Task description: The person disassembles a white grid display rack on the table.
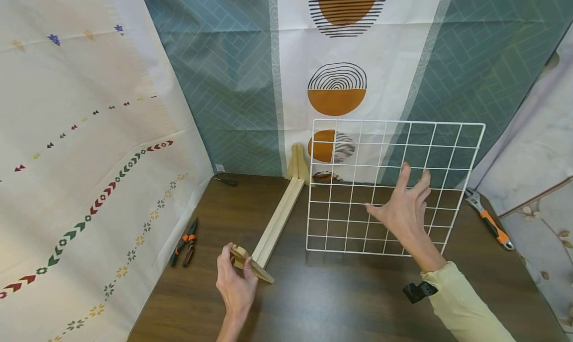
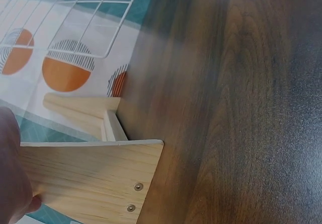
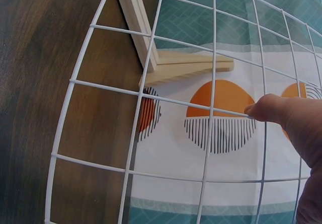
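Observation:
My left hand (image 1: 236, 282) grips the near end board of a wooden stand (image 1: 278, 222), thumb on one face and fingers on the other. Two screw heads (image 2: 135, 198) show on that board in the left wrist view. A long grooved bar runs from it to a matching end piece (image 1: 297, 164) by the back wall. On the right, my right hand (image 1: 403, 210) holds a white wire grid panel (image 1: 353, 202), fingers spread across the wires. The panel stands tilted upright, right of the stand. In the right wrist view my thumb (image 3: 269, 109) presses on a wire.
Orange-and-black pliers (image 1: 184, 243) lie at the table's left edge. A small dark-handled tool (image 1: 226, 181) is at the back left. To the right lies an adjustable wrench (image 1: 490, 220). Patterned cloths (image 1: 215, 83) hang round the brown table (image 1: 331, 302).

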`<action>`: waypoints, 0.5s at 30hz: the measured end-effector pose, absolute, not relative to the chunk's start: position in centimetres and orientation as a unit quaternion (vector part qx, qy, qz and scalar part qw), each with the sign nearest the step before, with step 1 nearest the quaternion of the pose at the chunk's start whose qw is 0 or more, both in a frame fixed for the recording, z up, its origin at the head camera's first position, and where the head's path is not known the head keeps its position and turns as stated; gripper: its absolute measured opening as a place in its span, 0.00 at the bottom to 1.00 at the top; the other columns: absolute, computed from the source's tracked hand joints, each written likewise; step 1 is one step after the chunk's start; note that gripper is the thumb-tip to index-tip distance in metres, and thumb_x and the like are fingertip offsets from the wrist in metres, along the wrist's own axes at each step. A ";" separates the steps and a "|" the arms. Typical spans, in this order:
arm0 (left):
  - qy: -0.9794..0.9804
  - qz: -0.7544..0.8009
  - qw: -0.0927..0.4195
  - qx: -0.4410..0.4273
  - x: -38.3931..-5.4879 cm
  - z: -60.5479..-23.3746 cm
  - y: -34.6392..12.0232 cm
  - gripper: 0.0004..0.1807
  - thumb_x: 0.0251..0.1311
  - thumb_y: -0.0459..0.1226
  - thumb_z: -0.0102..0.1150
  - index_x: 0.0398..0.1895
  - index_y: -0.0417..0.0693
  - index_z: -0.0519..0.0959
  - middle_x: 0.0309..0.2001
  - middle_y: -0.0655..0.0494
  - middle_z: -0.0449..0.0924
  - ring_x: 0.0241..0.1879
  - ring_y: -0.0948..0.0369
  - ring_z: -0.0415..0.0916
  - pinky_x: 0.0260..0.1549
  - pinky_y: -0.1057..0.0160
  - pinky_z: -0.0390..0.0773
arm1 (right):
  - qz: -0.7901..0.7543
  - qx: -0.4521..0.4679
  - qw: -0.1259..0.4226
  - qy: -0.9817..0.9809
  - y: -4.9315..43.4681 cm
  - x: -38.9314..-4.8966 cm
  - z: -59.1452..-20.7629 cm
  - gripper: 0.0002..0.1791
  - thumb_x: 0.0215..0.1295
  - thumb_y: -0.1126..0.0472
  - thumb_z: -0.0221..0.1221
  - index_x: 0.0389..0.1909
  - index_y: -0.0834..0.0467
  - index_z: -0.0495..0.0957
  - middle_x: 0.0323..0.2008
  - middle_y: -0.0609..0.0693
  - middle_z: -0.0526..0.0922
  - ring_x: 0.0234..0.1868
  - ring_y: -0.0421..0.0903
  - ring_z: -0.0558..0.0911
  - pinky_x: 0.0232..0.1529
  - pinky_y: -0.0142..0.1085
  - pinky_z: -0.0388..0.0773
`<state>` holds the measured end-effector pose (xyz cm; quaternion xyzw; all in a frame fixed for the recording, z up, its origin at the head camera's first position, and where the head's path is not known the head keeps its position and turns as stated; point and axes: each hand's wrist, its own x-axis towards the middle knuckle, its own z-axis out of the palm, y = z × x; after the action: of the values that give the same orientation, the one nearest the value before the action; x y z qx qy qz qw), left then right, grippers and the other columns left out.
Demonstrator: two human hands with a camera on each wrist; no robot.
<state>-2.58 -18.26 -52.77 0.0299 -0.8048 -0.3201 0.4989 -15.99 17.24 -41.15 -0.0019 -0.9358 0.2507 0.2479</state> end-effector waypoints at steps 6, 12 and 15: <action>-0.803 -0.308 0.509 0.032 -2.7 -52.8 -18.2 0.30 0.70 0.51 0.54 0.60 0.32 0.71 0.42 0.38 0.75 0.39 0.45 0.79 0.31 0.45 0.80 | 0.253 -0.002 0.245 -0.936 17.2 -16.0 -41.2 0.76 0.30 0.51 0.84 0.76 0.58 0.42 0.72 0.73 0.34 0.60 0.80 0.56 0.34 0.70 0.71; -0.803 -0.304 0.511 0.036 -2.7 -52.8 -18.1 0.31 0.70 0.53 0.54 0.59 0.33 0.71 0.41 0.38 0.75 0.38 0.45 0.79 0.30 0.45 0.81 | 0.251 0.000 0.252 -0.935 17.3 -16.1 -41.4 0.76 0.29 0.51 0.84 0.76 0.58 0.42 0.72 0.73 0.35 0.59 0.80 0.57 0.33 0.70 0.72; -0.803 -0.304 0.511 0.038 -2.8 -52.8 -17.9 0.31 0.70 0.52 0.54 0.59 0.33 0.71 0.41 0.38 0.75 0.39 0.45 0.79 0.30 0.45 0.82 | 0.251 0.001 0.255 -0.934 17.3 -16.2 -41.5 0.76 0.28 0.51 0.84 0.76 0.58 0.42 0.72 0.74 0.35 0.58 0.81 0.57 0.32 0.70 0.71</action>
<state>-2.78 -17.95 -52.80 0.0382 -0.8028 -0.3042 0.5114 -16.15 17.31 -41.48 0.0011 -0.9338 0.2507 0.2552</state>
